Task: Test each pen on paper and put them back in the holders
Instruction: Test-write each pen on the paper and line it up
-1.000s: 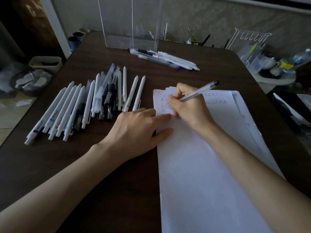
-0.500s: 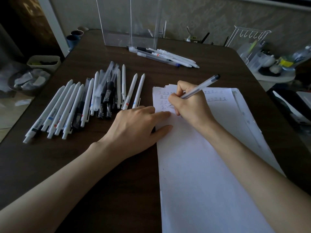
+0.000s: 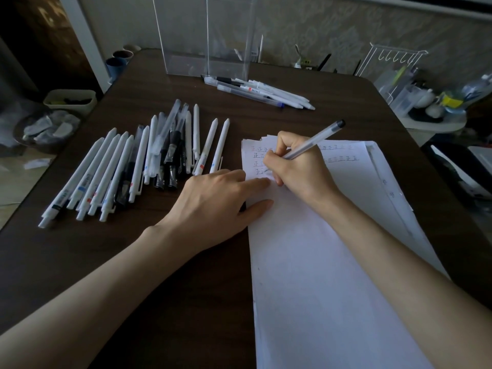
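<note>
While the right hand [image 3: 298, 166] grips a clear pen [image 3: 314, 141] in a closed writing hold, the tip meets the paper [image 3: 319, 262] at the 4th row of small characters near the sheet's top left corner; the dark cap end points up and to the right. Left hand [image 3: 213, 206] lies flat and open, holding nothing, palm down on the table [image 3: 133, 275], with fingertips [image 3: 262, 183] and thumb pressing the paper's left edge. Paper is a loose stack of sheets, edges fanned at the right side. Left of the paper, a large group of pens [image 3: 127, 166], mostly white with a few black and clear ones, lies side by side on the table. Farther back, a smaller pile of pens [image 3: 261, 91] lies just in front of a clear plastic holder [image 3: 207, 41], which stands upright at the table's far edge. Whether the holder contains any pens cannot be told.
</note>
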{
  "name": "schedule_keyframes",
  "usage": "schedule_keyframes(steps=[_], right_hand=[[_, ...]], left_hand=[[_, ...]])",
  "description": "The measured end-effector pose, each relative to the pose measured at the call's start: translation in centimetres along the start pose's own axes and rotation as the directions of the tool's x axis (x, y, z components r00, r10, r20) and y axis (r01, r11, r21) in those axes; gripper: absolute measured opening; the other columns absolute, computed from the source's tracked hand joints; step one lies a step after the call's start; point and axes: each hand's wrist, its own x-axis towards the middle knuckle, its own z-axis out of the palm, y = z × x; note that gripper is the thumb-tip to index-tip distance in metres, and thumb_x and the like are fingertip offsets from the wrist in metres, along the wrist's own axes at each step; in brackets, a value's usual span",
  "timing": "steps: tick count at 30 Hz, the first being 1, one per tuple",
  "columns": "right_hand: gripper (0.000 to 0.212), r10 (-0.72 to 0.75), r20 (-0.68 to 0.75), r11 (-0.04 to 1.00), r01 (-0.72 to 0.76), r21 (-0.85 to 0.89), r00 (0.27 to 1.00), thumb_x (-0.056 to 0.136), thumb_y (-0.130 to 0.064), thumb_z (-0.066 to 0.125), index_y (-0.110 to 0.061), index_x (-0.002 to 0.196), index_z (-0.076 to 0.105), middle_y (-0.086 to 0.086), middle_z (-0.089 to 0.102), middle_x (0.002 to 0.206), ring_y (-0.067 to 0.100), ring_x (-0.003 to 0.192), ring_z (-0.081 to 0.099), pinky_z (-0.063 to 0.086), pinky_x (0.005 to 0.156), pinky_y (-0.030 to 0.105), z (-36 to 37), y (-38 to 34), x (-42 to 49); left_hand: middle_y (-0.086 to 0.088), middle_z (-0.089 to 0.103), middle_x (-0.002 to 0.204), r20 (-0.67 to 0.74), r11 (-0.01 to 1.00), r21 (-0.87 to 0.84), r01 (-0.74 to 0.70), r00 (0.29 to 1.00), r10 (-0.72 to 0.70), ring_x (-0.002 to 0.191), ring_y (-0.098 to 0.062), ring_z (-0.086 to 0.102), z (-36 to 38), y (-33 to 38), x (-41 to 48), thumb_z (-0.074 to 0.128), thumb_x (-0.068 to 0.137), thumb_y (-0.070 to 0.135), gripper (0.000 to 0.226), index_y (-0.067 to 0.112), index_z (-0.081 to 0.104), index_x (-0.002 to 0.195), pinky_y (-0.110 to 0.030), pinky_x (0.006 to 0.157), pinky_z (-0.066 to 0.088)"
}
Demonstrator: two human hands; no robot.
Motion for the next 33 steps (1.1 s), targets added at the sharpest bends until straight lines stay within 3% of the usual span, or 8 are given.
schedule_keyframes(steps=[5, 11, 14, 20, 25, 33], right_hand=[[0.031, -0.014, -0.046, 1.0, 0.014, 0.001, 0.999, 0.078, 0.001, 0.055, -0.012, 0.06, 0.032, -0.001, 0.026, 0.05, 0.009, 0.045, 0.026, 0.023, 0.045, 0.026, -0.08, 0.08, 0.19], [0.026, 0.015, -0.019, 0.997, -0.014, 0.07, 1.0, 0.085, -0.005, 0.056, -0.006, 0.064, 0.04, 0.007, 0.047, 0.045, 0.01, 0.041, 0.045, 0.04, 0.046, 0.021, -0.3, 0.23, 0.12], [0.027, 0.009, -0.005, 0.999, -0.008, 0.053, 1.0, 0.087, -0.009, 0.056, -0.009, 0.065, 0.041, 0.005, 0.052, 0.045, 0.008, 0.041, 0.048, 0.038, 0.044, 0.016, -0.19, 0.33, 0.13], [0.024, -0.002, -0.015, 1.0, 0.002, -0.028, 1.0, 0.085, -0.009, 0.056, -0.001, 0.069, 0.039, 0.008, 0.047, 0.048, 0.008, 0.04, 0.046, 0.041, 0.048, 0.028, -0.03, 0.34, 0.17], [0.024, 0.002, -0.02, 1.0, -0.002, -0.006, 1.0, 0.083, -0.006, 0.056, 0.002, 0.068, 0.039, 0.01, 0.047, 0.047, 0.009, 0.04, 0.045, 0.04, 0.048, 0.027, -0.02, 0.36, 0.08], [0.023, 0.01, -0.016, 1.0, -0.009, 0.016, 1.0, 0.082, -0.005, 0.055, -0.002, 0.066, 0.038, 0.008, 0.043, 0.046, 0.01, 0.04, 0.042, 0.037, 0.046, 0.026, -0.07, 0.4, 0.14]], left_hand=[[0.008, 0.048, 0.063, 0.007, 1.0, 0.002, 0.001, 1.0, -0.001, 0.058, -0.015, 0.054, -0.11, 0.0, 0.02, 0.034, 0.087, 0.054, 0.046, 0.029, 0.064, 0.11, -0.014, 0.045, 0.01], [0.012, 0.041, 0.065, 0.001, 1.0, -0.001, -0.002, 1.0, 0.002, 0.059, -0.014, 0.053, -0.06, -0.07, -0.04, 0.033, 0.087, 0.054, 0.046, 0.03, 0.063, 0.112, -0.014, 0.044, 0.012], [0.011, 0.043, 0.065, 0.003, 1.0, -0.003, -0.004, 1.0, 0.004, 0.06, -0.013, 0.053, 0.03, -0.09, -0.04, 0.033, 0.087, 0.054, 0.046, 0.031, 0.062, 0.114, -0.014, 0.044, 0.014], [0.011, 0.044, 0.065, 0.006, 1.0, -0.005, -0.011, 1.0, 0.011, 0.059, -0.012, 0.052, 0.07, -0.17, -0.08, 0.034, 0.088, 0.055, 0.046, 0.031, 0.062, 0.115, -0.014, 0.044, 0.014], [0.011, 0.043, 0.064, 0.018, 1.0, -0.022, -0.008, 1.0, 0.008, 0.057, -0.01, 0.046, 0.05, -0.18, -0.11, 0.034, 0.087, 0.055, 0.045, 0.031, 0.063, 0.114, -0.014, 0.044, 0.013], [0.008, 0.053, 0.067, 0.035, 1.0, 0.003, -0.009, 0.999, 0.009, 0.061, -0.014, 0.056, -0.11, -0.22, -0.13, 0.035, 0.088, 0.054, 0.046, 0.028, 0.06, 0.117, -0.015, 0.042, 0.018]])
